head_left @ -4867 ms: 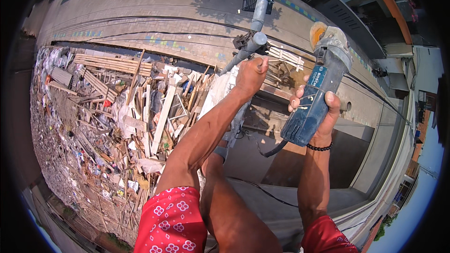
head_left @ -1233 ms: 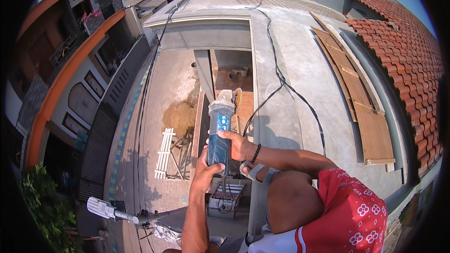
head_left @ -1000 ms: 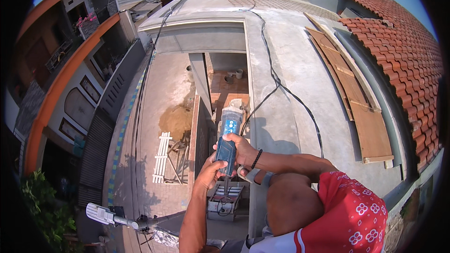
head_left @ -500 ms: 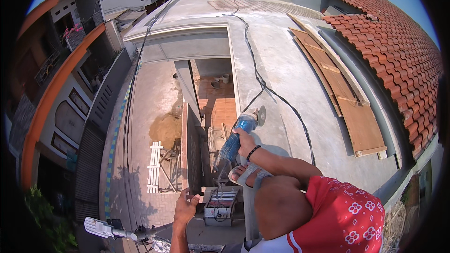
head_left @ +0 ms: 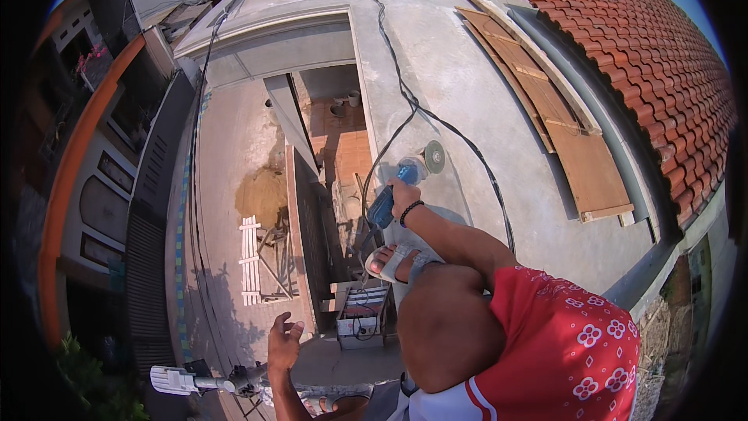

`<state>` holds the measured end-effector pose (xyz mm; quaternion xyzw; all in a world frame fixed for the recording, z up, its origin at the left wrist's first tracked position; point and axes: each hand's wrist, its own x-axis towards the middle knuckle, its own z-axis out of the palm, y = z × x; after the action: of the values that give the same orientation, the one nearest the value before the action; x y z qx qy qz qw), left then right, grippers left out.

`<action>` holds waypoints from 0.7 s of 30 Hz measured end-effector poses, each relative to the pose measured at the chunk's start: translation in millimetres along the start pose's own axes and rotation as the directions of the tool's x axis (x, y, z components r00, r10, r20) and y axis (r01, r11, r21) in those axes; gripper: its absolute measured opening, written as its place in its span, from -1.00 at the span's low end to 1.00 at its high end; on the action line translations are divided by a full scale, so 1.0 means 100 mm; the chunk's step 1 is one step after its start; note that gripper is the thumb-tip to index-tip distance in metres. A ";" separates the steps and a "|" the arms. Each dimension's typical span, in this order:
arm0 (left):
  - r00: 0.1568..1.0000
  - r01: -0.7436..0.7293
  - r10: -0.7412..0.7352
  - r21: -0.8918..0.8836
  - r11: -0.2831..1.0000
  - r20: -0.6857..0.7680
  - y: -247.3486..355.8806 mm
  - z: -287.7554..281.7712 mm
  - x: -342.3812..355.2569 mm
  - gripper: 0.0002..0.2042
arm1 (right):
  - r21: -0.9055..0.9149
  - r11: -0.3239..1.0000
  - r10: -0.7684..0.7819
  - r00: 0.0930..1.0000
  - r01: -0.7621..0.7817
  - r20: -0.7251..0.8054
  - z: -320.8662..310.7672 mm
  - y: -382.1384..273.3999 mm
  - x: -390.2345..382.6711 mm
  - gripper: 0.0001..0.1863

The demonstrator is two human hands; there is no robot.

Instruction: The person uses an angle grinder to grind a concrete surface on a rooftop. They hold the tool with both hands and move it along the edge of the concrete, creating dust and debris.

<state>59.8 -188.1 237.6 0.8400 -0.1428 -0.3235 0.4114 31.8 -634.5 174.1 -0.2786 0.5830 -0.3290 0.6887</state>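
My right hand (head_left: 403, 196), a dark beaded bracelet at its wrist, is closed round the body of a blue angle grinder (head_left: 381, 209). The grinder's round disc (head_left: 434, 157) faces up toward me, over the grey concrete roof slab (head_left: 499, 222); whether it touches the slab I cannot tell. Just beyond the knee, my sandalled foot (head_left: 395, 262) rests at the slab's edge, close below the grinder. My left hand (head_left: 284, 343) hangs out over the drop on the left, fingers bent and apart, holding nothing.
A black cable (head_left: 413, 103) runs across the slab past the grinder. Wooden boards (head_left: 596, 179) lie to the right, before a red tiled roof (head_left: 654, 70). Far below on the left are a sand pile (head_left: 261, 193) and white slats (head_left: 249, 261). A street lamp (head_left: 173, 380) juts out near my left arm.
My view has tipped downward. The grinder has shifted right over the slab and turned, so its disc shows more face-on. My left hand stays empty.
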 end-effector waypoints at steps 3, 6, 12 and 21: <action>0.999 -0.045 0.044 0.118 0.992 0.013 0.13 0.01 -0.03 -0.49 | 0.025 0.999 -0.021 1.000 0.021 -0.021 -0.05 0.08 0.21 -0.59; 0.991 -0.133 0.136 0.221 0.966 0.004 0.05 -0.01 -0.01 -0.49 | -0.033 0.999 0.001 0.998 -0.003 -0.062 -0.02 0.09 0.16 -0.59; 0.999 -0.041 0.036 0.233 0.972 0.029 0.09 -0.03 -0.07 -0.52 | -0.174 0.985 -0.037 0.978 0.001 -0.204 -0.06 0.05 0.20 -0.64; 0.994 -0.108 0.101 0.321 0.941 0.039 0.06 -0.04 -0.04 -0.53 | -0.388 0.921 -0.076 0.961 -0.035 -0.266 -0.10 -0.16 -0.03 -0.44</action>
<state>59.9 -187.7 245.6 0.8836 -0.2426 -0.2828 0.2835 19.9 -642.6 186.7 -0.3672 0.7237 -0.2496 0.5284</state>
